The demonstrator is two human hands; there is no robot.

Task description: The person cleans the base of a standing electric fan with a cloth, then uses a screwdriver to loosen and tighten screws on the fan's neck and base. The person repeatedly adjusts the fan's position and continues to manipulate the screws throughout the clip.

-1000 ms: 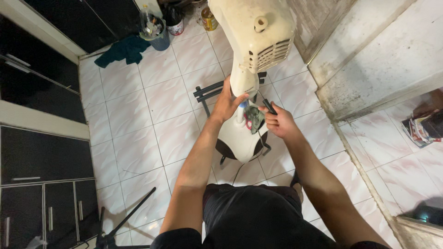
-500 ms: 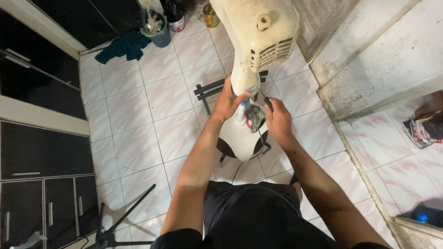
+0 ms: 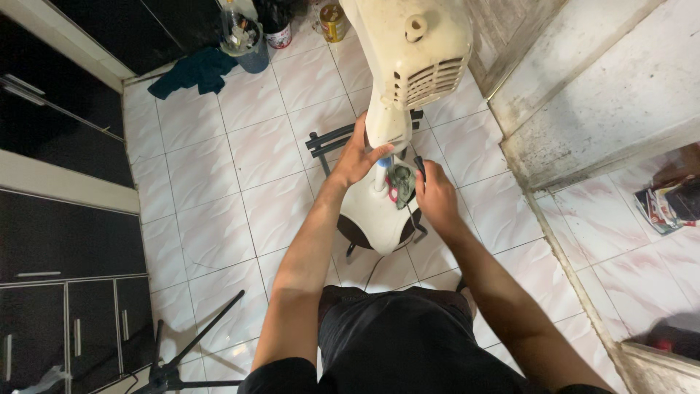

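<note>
I see my left hand [image 3: 359,155] wrapped around the neck of the cream plastic standing fan [image 3: 412,66], just under its vented motor housing, fingers closed on the neck; my right hand [image 3: 435,195] is closed on a crumpled grey-green cloth [image 3: 400,183] pressed against the fan's rounded white base [image 3: 372,215], right beside the pale blue stem; the fan stands on the white tiled floor [image 3: 211,182] straight ahead of me; beyond the fan, by the far wall, a yellow round tin [image 3: 333,22] and a dark bottle with a red-and-white label [image 3: 277,29] stand beside a blue bucket [image 3: 248,47]; well right of the fan, colourful flat packets [image 3: 660,204] lie on the lower tiles; compared with half a second ago, my right hand has slid lower on the base, and the cloth now shows more clearly between both hands.
</note>
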